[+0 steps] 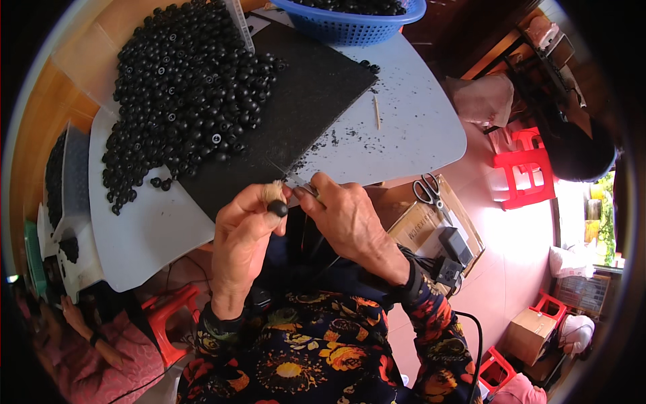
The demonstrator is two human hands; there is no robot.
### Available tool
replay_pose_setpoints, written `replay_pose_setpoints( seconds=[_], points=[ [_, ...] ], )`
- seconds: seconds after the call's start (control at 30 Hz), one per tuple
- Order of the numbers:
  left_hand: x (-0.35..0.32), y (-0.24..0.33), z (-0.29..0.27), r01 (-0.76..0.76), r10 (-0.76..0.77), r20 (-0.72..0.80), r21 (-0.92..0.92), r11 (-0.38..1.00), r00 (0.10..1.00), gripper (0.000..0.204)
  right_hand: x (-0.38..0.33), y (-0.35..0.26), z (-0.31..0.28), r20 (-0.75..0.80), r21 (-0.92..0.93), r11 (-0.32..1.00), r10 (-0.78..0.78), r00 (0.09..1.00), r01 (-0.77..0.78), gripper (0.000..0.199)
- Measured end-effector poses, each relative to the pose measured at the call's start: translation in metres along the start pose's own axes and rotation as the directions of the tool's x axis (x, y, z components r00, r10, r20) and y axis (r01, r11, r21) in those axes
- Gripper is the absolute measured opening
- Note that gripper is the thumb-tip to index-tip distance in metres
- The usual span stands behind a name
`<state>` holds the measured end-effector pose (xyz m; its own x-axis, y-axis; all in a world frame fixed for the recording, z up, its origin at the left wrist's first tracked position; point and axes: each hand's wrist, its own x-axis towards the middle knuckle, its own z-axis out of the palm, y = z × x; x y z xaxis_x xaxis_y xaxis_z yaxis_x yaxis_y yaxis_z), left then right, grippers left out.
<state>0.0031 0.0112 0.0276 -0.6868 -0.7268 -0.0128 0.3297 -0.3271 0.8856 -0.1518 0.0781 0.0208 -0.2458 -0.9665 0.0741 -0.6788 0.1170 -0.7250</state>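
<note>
Gripping black bead (277, 209), left fingers (249, 199); right fingers (326, 186) clasp metal tool (295, 180), mostly hidden

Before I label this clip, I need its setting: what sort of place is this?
Probably a workshop, perhaps in a home: a heap of small black rounded parts covers much of the table, a blue basket holds black pieces, and red plastic stools stand about.
</note>
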Motion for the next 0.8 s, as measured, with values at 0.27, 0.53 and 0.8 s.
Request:
replay_pose_setpoints(
  seconds=[0.27, 0.53, 0.8],
  points=[
    [0.005, -0.005, -0.002, -0.056, 0.056, -0.028, 0.014, 0.998, 0.998, 0.017, -0.005, 0.004, -0.002, 0.033, 0.599, 0.797, 0.073, 0.997, -0.078, 0.031],
    [0.002, -0.011, 0.002, -0.057, 0.072, -0.125, 0.116, 0.992, 0.990, 0.022, -0.004, -0.018, 0.002, 0.148, 0.832, 0.525, 0.104, 0.984, -0.180, 0.028],
    [0.002, -0.012, -0.001, -0.026, 0.046, -0.123, 0.161, 0.987, 0.991, 0.023, -0.011, -0.013, 0.008, 0.330, 0.932, 0.115, 0.133, 0.935, -0.345, 0.025]
  ],
)
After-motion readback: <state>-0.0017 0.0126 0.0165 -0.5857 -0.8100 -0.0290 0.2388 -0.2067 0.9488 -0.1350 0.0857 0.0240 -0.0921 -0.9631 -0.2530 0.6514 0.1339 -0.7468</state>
